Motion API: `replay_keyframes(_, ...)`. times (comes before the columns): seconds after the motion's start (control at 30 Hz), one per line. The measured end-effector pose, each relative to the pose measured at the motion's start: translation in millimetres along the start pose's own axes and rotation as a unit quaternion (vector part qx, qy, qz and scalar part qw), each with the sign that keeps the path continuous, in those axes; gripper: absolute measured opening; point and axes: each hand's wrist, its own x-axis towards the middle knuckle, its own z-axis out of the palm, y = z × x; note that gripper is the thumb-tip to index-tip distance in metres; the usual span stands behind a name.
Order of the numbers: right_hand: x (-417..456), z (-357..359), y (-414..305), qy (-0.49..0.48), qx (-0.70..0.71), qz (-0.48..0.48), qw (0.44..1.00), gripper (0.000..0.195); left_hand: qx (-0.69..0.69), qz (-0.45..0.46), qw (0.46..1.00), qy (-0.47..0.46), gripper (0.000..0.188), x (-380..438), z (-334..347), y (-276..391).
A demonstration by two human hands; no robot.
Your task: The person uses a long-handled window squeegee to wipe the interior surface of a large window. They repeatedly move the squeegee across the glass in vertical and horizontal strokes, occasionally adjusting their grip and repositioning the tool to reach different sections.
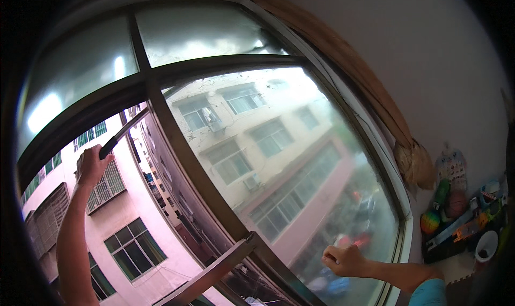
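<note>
My left hand [91, 165] is raised at the open left part of the window, fingers wrapped around the black grip of a pole [128, 125]. From the grip, the pole slants up to the right and passes behind the upright window frame [183, 153]. A short dark length shows through the top left corner of the right glass pane [261, 145]; its far end is hidden. Low in front of that hazy pane, my right hand [344, 259] is curled into a fist, with nothing visible in it. Whether it touches the glass is unclear.
A metal rail [213, 272] crosses the lower opening. Frosted panes [201, 32] fill the top. A tied brown curtain [414, 165] hangs at the right, above balls [430, 221], toys and a white cup [486, 245]. Buildings [136, 249] stand outside.
</note>
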Motion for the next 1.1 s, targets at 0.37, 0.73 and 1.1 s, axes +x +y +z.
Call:
replay_keyframes(0.37,-17.4,-8.5,1.1,0.055,0.002,-0.062,0.997,0.006,0.062,0.014,0.997,0.05,0.032,-33.1,-27.2,-73.0)
replay_keyframes(0.73,110.7,-15.1,-221.2,0.053,0.141,-0.442,0.884,0.012,-0.038,0.02,0.999,-0.011,0.027,-100.9,-81.4,-130.6)
replay_keyframes(1.1,336.3,118.9,-434.5,-0.168,0.589,0.09,0.785,0.047,-0.079,-0.025,0.994,-0.067,0.021,-106.0,-94.4,-111.8)
